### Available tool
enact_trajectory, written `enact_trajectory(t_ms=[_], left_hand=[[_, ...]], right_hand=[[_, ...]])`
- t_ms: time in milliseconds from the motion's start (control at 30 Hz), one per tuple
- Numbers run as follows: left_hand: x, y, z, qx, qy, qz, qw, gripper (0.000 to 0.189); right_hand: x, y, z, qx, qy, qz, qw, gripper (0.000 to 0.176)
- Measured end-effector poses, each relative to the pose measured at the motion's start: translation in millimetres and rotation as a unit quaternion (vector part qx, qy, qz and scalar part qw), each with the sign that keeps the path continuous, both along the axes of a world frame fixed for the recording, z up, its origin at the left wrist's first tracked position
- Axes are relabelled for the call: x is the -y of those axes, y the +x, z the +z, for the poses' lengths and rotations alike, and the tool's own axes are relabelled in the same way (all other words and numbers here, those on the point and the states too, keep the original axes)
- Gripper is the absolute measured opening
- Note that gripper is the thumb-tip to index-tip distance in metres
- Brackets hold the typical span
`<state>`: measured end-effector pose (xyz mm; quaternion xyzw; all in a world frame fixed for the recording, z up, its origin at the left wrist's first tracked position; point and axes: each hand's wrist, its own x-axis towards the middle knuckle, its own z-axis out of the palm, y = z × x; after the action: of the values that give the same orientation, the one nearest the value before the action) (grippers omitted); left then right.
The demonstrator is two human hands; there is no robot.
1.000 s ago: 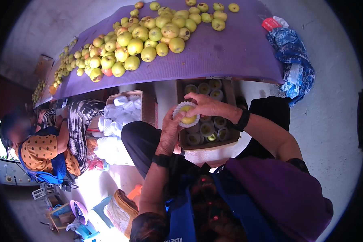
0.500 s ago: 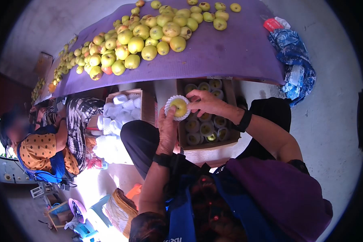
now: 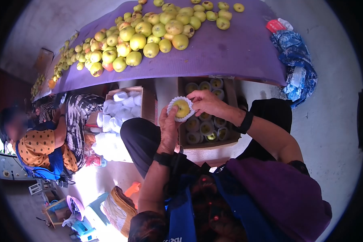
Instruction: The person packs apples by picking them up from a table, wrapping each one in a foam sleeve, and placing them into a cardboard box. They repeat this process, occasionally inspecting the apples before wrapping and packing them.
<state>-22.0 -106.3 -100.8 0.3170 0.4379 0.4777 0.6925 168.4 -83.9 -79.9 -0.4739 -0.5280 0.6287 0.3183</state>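
Finding nothing legible anywhere in view. Catching only a clipped scrap of white lettering on the blue apron [image 3: 189, 213] at the very near edge, cut off by the frame and too small for making out. Noticing a red packet [image 3: 274, 26] lying far right on the purple mat [image 3: 238, 52], with any print blurring beyond reading.

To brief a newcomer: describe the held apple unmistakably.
Below the purple mat of loose apples sits an open cardboard box. At its left edge, the left hand and right hand hold one apple, the only one lifted, in a white foam net.
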Motion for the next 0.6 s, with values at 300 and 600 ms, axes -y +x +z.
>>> enact_trajectory(t_ms=[300, 600], left_hand=[[-3, 8, -9, 0.015, 0.025, 0.002, 1.000, 0.042], [0, 7, 2, -0.059, -0.003, 0.000, 0.998, 0.036]], right_hand=[[11, -10, 2, 0.076, 0.008, -0.006, 0.997, 0.058], [9, -10, -8, -0.060, -0.071, -0.092, 0.991, 0.069]])
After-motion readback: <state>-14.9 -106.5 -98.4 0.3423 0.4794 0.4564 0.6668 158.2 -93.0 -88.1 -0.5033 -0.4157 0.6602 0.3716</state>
